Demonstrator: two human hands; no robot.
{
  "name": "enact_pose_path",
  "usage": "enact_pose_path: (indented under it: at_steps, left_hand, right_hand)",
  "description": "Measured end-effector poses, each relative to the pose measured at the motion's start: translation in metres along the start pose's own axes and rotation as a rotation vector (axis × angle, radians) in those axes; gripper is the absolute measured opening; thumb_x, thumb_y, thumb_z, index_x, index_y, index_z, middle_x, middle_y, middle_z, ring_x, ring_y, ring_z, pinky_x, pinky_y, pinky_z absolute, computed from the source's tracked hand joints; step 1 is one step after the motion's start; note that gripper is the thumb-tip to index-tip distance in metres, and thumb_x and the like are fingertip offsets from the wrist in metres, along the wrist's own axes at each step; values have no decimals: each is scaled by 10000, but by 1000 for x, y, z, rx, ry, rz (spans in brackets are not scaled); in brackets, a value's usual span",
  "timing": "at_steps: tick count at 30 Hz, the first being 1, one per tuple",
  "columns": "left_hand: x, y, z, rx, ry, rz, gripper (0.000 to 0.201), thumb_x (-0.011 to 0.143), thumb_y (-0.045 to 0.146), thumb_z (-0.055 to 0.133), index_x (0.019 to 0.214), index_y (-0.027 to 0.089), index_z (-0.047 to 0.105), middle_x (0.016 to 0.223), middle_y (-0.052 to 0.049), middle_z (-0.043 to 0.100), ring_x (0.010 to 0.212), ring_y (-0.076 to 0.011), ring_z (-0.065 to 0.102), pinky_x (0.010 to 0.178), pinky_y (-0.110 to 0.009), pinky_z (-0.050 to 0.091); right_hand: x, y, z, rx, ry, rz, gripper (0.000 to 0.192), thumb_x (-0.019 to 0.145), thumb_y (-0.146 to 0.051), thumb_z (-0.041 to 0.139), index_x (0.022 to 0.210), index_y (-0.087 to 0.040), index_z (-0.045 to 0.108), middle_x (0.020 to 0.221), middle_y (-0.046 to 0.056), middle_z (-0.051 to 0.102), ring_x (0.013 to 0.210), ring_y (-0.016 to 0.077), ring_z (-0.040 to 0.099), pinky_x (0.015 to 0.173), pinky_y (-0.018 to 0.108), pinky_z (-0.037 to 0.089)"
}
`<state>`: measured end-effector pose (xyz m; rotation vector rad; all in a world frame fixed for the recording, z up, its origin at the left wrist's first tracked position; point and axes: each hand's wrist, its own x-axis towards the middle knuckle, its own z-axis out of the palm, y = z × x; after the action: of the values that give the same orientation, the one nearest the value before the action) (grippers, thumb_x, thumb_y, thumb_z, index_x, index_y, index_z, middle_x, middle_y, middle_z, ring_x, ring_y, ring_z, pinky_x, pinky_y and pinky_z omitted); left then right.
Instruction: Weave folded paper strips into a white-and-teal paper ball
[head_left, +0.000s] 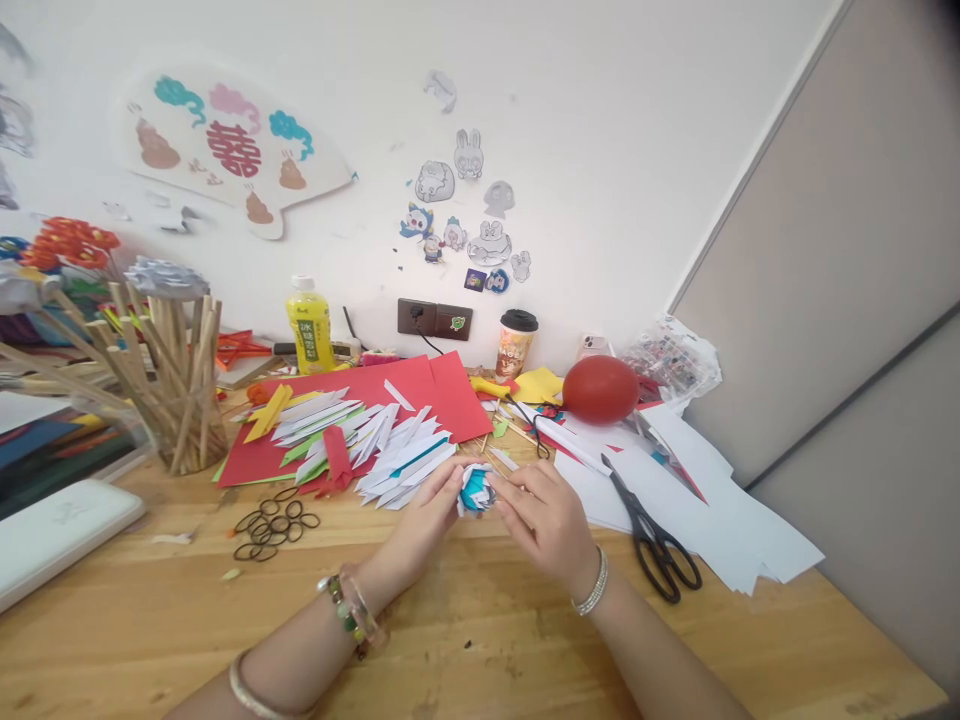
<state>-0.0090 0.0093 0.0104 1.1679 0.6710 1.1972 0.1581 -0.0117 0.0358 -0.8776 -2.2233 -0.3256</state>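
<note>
Both wrists reach in over the wooden table (465, 640), the left hand (420, 520) and right hand (544, 515) pinching a small folded white-and-teal paper piece (475, 490) between their fingertips, just before a fan of folded paper strips (382, 450), with black scissors (652, 535) lying to the right.

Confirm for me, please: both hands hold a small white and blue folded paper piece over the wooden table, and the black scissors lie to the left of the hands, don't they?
Not quite. The head view shows the black scissors lying to the right of the hands, on the white paper sheets. The rest stands: the left hand and right hand hold the white and blue folded paper piece over the wooden table.
</note>
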Motion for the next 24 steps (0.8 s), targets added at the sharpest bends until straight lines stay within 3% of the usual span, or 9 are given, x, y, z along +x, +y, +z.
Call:
enact_pose_path:
  at_steps: [7, 17, 20, 24]
  left_hand:
    - [-1, -1, -3, 58, 5, -5, 304, 796, 400, 498, 990, 174, 561, 1043, -66, 590, 916, -183, 528, 834, -309, 416]
    - [-1, 2, -2, 30, 0, -20, 312, 782, 399, 511, 994, 178, 574, 1029, -55, 607, 942, -196, 527, 822, -310, 422]
    - [-2, 4, -1, 95, 0, -10, 316, 764, 414, 528, 960, 175, 596, 1006, -54, 617, 931, -200, 533, 820, -306, 417]
    - [-2, 2, -1, 143, -7, -4, 340, 766, 452, 504, 912, 164, 608, 886, -52, 638, 890, -202, 543, 815, -313, 414]
  right_hand:
    - [1, 2, 0, -206, -41, -81, 334, 846, -220, 447, 1155, -131, 537, 767, 84, 582, 699, 200, 439, 566, 321, 340]
    - [0, 3, 0, -253, -55, -100, 349, 843, -244, 454, 1165, -132, 532, 774, 86, 590, 690, 202, 436, 559, 323, 330]
    - [0, 3, -2, -218, -43, -69, 340, 846, -264, 455, 1144, -131, 552, 763, 90, 590, 691, 206, 443, 556, 326, 344]
    - [0, 3, -4, 21, 63, 34, 287, 860, -256, 432, 1086, -161, 583, 785, 77, 584, 723, 190, 483, 610, 323, 398]
